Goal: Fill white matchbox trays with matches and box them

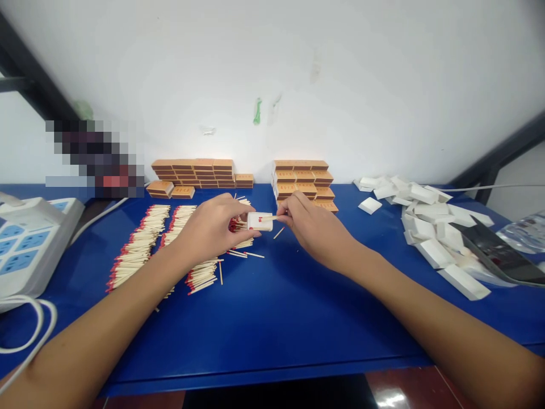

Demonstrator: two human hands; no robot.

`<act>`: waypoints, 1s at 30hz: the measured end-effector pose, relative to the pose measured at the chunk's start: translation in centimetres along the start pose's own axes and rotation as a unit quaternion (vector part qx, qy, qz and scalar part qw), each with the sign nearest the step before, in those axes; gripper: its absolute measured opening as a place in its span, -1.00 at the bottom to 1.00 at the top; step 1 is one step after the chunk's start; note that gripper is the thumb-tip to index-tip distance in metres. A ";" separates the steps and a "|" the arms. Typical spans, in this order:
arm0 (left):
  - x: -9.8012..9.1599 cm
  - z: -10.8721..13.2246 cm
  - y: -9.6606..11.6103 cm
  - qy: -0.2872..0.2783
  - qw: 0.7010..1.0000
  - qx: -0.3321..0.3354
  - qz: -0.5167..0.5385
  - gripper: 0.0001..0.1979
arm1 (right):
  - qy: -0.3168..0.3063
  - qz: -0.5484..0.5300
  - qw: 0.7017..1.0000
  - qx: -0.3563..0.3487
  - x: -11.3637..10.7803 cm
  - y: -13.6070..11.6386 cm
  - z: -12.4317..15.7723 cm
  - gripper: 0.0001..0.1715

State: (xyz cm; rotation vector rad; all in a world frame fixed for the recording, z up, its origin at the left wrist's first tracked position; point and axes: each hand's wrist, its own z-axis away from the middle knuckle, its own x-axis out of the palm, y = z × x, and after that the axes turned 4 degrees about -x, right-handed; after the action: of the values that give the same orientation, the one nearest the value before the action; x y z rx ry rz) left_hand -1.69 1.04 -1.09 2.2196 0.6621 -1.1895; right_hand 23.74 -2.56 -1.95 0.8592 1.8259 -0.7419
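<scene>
My left hand (213, 227) is closed around a small white matchbox tray (260, 221) held just above the blue table (272, 324). A few red-tipped matches lie in the tray. My right hand (309, 224) pinches matches (272, 217) whose ends reach into the tray's right end. Rows of loose red-tipped matches (140, 244) lie on the table under and left of my left hand. One stray match (279, 232) lies below the tray.
Two stacks of orange matchbox sleeves (196, 173) (304, 182) stand against the white wall. A heap of white trays (430, 221) lies at the right, beside a dark phone (498, 253). A white power strip (25, 238) with cable sits at the left edge.
</scene>
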 end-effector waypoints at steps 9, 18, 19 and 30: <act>0.5 0.1 1.0 -0.012 1.000 0.000 0.021 -0.67 | -0.025 0.017 1.000 0.000 0.0 -1.2 0.2 -0.71; 0.1 0.0 0.3 0.043 0.999 0.003 -0.004 -0.73 | 0.014 -0.028 0.999 -0.020 -1.5 0.0 0.1 -0.79; 0.0 0.0 0.1 0.048 0.999 -0.001 -0.011 -0.73 | 0.000 -0.035 0.999 -0.022 -1.5 0.4 0.2 -0.81; -0.7 -0.4 -1.4 0.058 0.997 -0.024 -0.037 -0.71 | -0.164 -0.130 0.978 -0.016 -0.3 1.2 0.3 -0.82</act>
State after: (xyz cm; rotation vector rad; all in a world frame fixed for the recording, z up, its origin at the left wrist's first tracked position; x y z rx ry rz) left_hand -2.70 2.24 -0.60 2.2548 0.8183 -1.0739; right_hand 24.99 -2.23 -1.92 0.4464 1.6605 -0.9554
